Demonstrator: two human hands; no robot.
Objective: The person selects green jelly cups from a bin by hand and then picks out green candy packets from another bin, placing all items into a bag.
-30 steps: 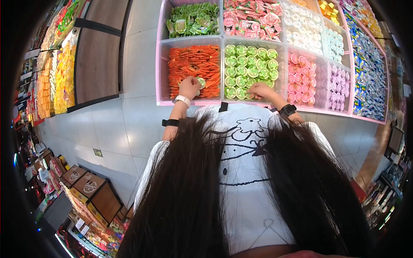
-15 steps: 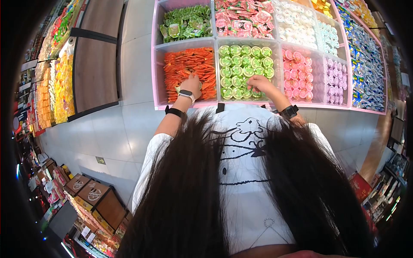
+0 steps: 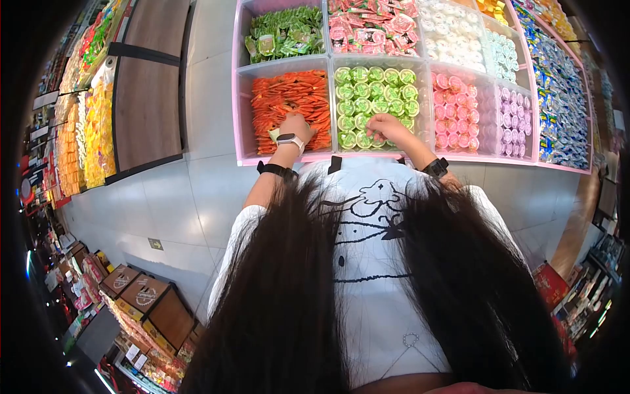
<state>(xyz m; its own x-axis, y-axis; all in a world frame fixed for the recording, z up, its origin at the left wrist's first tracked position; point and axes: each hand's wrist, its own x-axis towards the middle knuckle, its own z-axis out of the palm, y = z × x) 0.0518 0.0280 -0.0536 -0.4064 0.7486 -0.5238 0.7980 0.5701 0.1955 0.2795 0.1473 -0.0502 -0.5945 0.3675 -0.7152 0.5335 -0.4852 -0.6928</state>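
Observation:
My left hand (image 3: 294, 127) is over the clear bin of orange-red packets (image 3: 283, 92), near its front edge. A pale green item (image 3: 274, 134) shows at its left side, partly under the hand; its fingers are bent and partly hidden. My right hand (image 3: 383, 127) hangs over the front part of the neighbouring bin, above rows of green-lidded cups (image 3: 376, 90). Its fingers are curled together near the cups, and what they hold, if anything, is too small to make out.
Pink cups (image 3: 455, 111) and purple cups (image 3: 514, 121) fill bins to the right. Behind are green packets (image 3: 285, 33), pink packets (image 3: 374, 26) and white cups (image 3: 453, 33). A pink rim (image 3: 518, 158) edges the front. A brown-topped counter (image 3: 147, 108) stands left.
My right hand has moved slightly left over the green cups. My left hand has shifted a little to the right, and the pale green item beside it shows more.

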